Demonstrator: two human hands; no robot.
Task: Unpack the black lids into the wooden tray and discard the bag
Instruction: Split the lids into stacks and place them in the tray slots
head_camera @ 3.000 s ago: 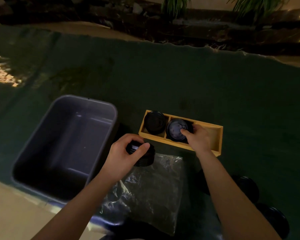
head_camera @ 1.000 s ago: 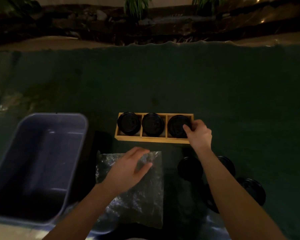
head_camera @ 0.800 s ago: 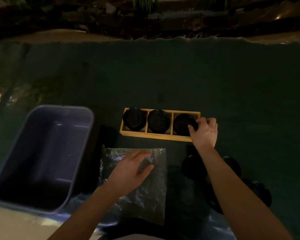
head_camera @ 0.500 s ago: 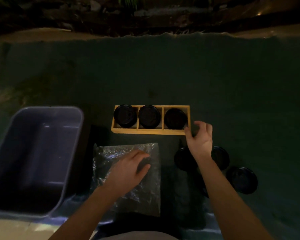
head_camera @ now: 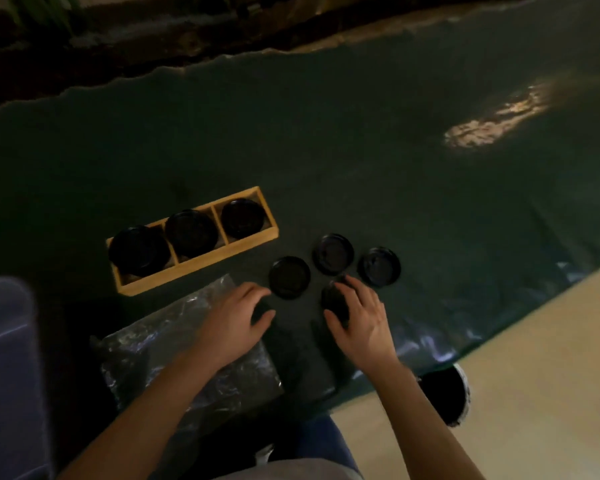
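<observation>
The wooden tray (head_camera: 201,268) lies at centre left on the dark green cloth, and each of its three compartments holds black lids (head_camera: 191,233). Three loose black lids (head_camera: 289,277) lie on the cloth to the tray's right. A fourth black lid (head_camera: 333,301) sits under my right hand (head_camera: 361,320), whose thumb and fingers curl around its rim. My left hand (head_camera: 236,320) hovers with its fingers apart over the right edge of the flattened clear plastic bag (head_camera: 187,348), holding nothing.
A grey plastic bin (head_camera: 7,341) stands at the left edge. The green cloth (head_camera: 361,150) ends at a beige floor on the right. A dark round container (head_camera: 442,393) sits just below the cloth's near edge. Plants and stones lie beyond the far edge.
My right hand has left the tray's right compartment and come back onto a loose lid. My left hand has slid right along the bag. The view has swung to the right.
</observation>
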